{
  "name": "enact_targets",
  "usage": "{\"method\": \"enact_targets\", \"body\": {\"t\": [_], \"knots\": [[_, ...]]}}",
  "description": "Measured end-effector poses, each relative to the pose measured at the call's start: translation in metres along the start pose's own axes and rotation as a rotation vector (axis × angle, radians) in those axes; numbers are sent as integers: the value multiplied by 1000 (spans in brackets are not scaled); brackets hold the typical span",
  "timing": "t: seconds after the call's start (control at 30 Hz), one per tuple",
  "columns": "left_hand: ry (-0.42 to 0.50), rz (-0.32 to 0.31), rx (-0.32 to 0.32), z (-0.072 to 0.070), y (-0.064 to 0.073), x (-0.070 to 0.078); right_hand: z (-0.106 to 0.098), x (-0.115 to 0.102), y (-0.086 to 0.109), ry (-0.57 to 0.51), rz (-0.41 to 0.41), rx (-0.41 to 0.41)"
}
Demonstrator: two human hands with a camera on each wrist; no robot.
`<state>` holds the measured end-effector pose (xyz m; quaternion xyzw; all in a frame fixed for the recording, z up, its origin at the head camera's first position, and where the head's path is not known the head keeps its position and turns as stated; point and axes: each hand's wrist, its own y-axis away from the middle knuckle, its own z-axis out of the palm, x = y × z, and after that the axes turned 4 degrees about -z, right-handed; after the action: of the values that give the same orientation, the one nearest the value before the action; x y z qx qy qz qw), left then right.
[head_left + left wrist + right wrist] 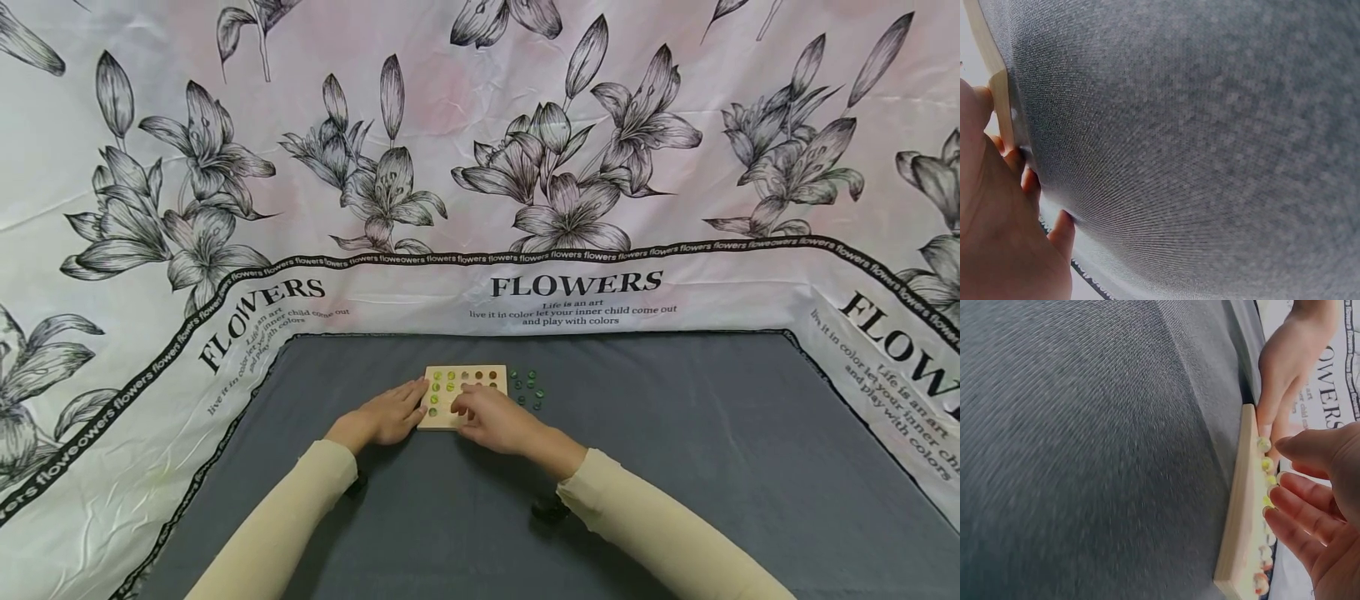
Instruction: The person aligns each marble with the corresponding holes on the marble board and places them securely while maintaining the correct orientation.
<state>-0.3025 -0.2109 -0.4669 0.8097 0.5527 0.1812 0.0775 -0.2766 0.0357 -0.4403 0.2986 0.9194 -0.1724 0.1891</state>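
A light wooden board (442, 422) lies flat on the grey cloth. Yellow-green marbles (436, 387) sit in its left part, and reddish-brown marbles (478, 375) in its far right part. The left hand (392, 413) rests along the board's left edge with fingers extended; the left wrist view shows its thumb (984, 103) against the board's side. Over the board's near half hangs the right hand (491, 417), covering part of the marbles there. Its thumb (1310, 450) and fingers (1300, 506) stand apart, bent a little, with nothing seen held between them.
Several loose dark green marbles (530, 384) lie on the cloth just right of the board. The grey tabletop cloth (675, 433) spreads around it, bordered by a white flower-printed sheet (420, 292) that rises at the back and sides.
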Motion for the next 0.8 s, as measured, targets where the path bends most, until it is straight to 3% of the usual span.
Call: {"method": "enact_targets", "body": {"t": [0.37, 0.8], "knots": [[-2, 17, -8, -13, 11, 8, -17, 3, 18, -37, -8, 10], [-10, 31, 7, 5, -2, -6, -26, 9, 39, -27, -2, 26]]}}
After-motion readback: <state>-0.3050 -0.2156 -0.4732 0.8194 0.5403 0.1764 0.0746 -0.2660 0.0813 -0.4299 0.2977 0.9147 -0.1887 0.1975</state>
